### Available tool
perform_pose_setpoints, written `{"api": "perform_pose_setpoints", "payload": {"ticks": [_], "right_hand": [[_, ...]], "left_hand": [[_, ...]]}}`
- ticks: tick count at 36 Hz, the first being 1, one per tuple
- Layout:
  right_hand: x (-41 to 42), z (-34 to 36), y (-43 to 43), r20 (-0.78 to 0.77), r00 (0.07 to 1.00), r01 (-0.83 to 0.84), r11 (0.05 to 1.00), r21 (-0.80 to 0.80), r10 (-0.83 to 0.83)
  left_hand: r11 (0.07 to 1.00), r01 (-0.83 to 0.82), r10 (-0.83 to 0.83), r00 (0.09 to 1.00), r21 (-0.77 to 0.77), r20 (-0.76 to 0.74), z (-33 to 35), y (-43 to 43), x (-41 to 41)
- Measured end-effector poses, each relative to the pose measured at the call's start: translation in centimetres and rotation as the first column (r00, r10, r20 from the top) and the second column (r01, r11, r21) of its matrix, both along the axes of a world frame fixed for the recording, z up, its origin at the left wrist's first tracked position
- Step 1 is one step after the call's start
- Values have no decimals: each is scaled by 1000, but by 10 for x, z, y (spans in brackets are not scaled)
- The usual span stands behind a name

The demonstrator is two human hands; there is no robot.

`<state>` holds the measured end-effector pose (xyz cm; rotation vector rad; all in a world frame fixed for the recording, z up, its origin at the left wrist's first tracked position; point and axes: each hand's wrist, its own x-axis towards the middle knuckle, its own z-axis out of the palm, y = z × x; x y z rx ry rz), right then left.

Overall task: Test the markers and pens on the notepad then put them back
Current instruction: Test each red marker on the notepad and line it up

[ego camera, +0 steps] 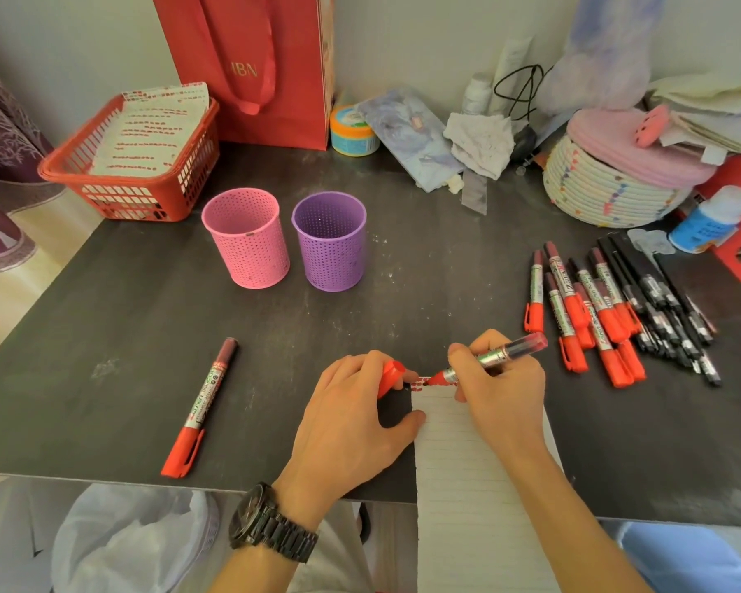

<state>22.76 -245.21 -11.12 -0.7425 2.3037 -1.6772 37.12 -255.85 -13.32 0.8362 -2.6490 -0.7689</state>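
Observation:
My right hand [499, 387] grips an uncapped red marker [495, 357], its tip touching the top edge of the lined notepad [467, 485], where red marks show. My left hand [356, 413] holds the marker's red cap [389, 378] in its fingers while the thumb presses the notepad's left edge. Another capped red marker [202, 406] lies alone on the dark table [125, 336] at the left. A pile of red markers [582, 310] and black pens [668, 310] lies at the right. A pink cup [247, 243] and a purple cup [330, 241] stand behind, both looking empty.
A red basket [129, 164] with marked paper sits at back left, beside a red gift bag [257, 66]. A woven round box [612, 181], a small white-and-blue bottle [711, 220], a jar [354, 130] and crumpled paper clutter the back right.

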Motion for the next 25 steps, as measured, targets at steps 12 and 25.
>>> {"api": "perform_pose_setpoints", "payload": {"ticks": [12, 25], "right_hand": [[-19, 33, 29, 236, 972, 67, 950, -304, 7], [-11, 36, 74, 641, 739, 149, 878, -455, 207]], "left_hand": [[999, 37, -35, 996, -30, 83, 16, -12, -17], [986, 20, 0, 993, 164, -118, 38, -10, -23]]}}
